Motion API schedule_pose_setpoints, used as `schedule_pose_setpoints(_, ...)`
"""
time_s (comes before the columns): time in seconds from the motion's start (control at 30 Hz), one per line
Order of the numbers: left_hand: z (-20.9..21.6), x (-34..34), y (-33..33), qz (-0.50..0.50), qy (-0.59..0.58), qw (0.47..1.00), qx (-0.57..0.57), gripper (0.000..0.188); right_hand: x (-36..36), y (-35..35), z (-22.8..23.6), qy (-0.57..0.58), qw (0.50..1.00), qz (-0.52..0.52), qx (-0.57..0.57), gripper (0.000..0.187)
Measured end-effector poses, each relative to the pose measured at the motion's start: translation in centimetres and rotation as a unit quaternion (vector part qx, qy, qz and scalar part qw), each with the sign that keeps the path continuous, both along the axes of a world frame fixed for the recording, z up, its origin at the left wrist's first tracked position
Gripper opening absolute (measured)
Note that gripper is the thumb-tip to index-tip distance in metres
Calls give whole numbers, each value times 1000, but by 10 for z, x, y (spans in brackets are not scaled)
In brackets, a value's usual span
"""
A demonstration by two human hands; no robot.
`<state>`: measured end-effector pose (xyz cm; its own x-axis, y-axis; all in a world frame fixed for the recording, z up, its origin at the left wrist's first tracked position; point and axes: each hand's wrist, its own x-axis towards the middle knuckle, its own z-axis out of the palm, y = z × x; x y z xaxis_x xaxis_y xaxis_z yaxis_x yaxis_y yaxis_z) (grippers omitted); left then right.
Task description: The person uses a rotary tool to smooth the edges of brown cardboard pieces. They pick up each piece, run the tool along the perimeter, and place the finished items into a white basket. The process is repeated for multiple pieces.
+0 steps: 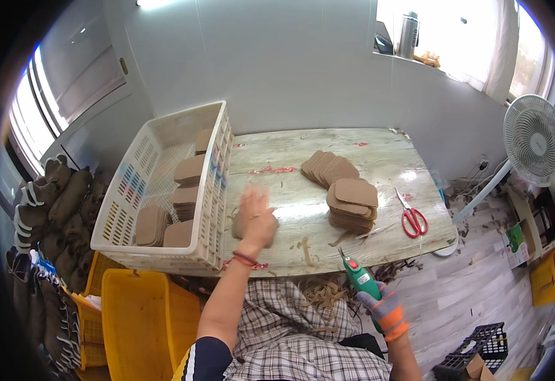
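Note:
My left hand (256, 219), bare with a red band at the wrist, lies with fingers stretched over a brown piece (271, 235) on the table, beside the white crate. The hand covers most of that piece. In my right hand (386, 309), which wears a grey and orange glove, is a green handheld electric cutter (360, 276) with a red button. Its pointed metal tip is by the table's front edge. Rounded brown pads form one upright stack (353, 195) and a leaning, fanned row (328, 169) further back on the table.
Stacks of brown pads (152, 223) stand inside the white plastic crate (211, 236). Red-handled scissors (414, 221) lie right of the stack on the worn table (290, 147). A yellow bin (134, 311) is below left, cut scraps (322, 292) lie on my lap, and a white fan (534, 132) stands right.

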<state>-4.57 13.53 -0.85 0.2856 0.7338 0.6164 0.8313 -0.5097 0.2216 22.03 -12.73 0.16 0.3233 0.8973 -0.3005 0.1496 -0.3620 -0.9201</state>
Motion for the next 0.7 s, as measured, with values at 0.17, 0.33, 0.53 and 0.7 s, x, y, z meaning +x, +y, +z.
schedule_pose_setpoints(0.17,29,121,54,-158,8,986,-45,49,0,-4,-3,0,1000,0,-25,51)
schedule_pose_setpoints(0.33,47,176,85,-187,183,910,-320,55,3,-8,-21,-15,1000,0,-10,55)
schedule_pose_setpoints(0.53,32,168,86,-274,-60,941,-190,40,4,-3,-10,23,999,-38,0,50)
schedule_pose_setpoints(0.7,51,123,48,-318,-318,814,-368,24,1,1,4,21,999,-35,11,48)
